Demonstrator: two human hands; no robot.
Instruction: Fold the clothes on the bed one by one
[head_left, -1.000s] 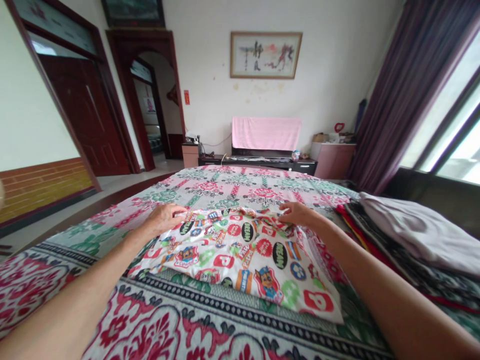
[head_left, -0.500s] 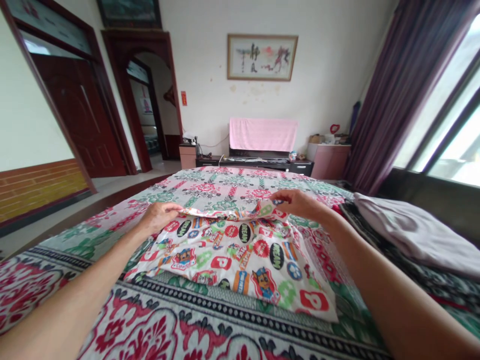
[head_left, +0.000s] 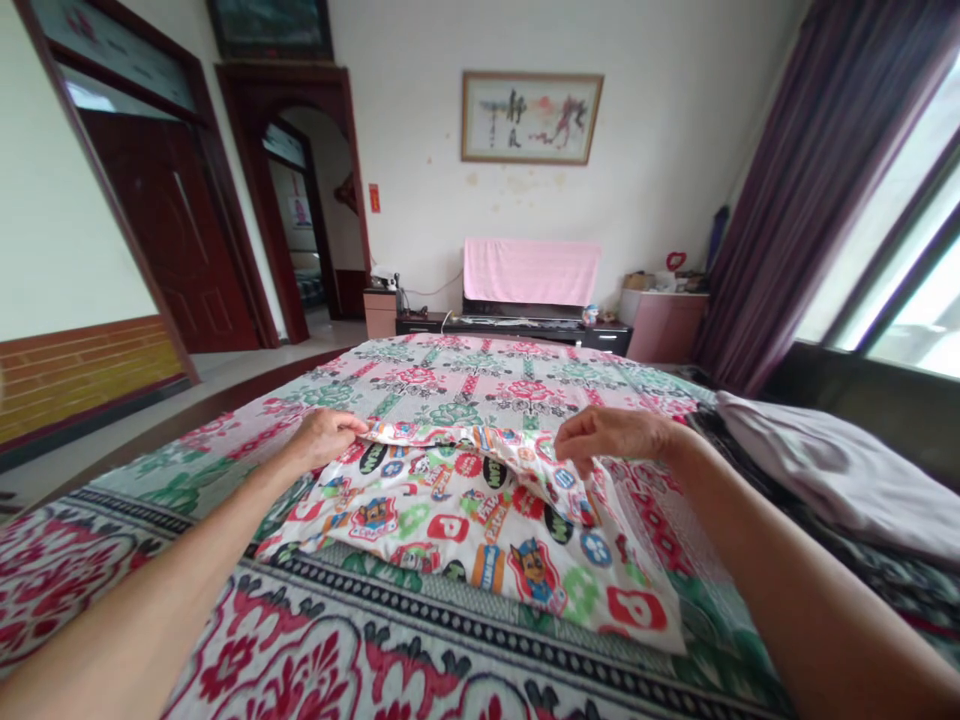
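A white cartoon-print garment (head_left: 442,525) lies spread on the flowered bedspread (head_left: 300,660), its far edge folded over towards me. My left hand (head_left: 330,437) is closed in a pinch on the far left corner of that fold. Over the far right part of the garment is my right hand (head_left: 611,437), its fingers bent downward and slightly apart, with no cloth visibly gripped. Below those fingers the right end of the fold slants loosely across the print; whether the fingertips touch it is hard to see.
A pile of folded clothes (head_left: 847,480), grey on top of dark patterned ones, lies at the right. Beyond the bed stands a low black cabinet (head_left: 607,340) with a pink cloth (head_left: 529,270) draped over something on it. Purple curtains (head_left: 787,200) hang by the window.
The fold's right end, earlier held up by my right hand, has dropped towards me. My right hand has moved slightly nearer and right, its fingers now loosened. My left hand keeps its pinch.
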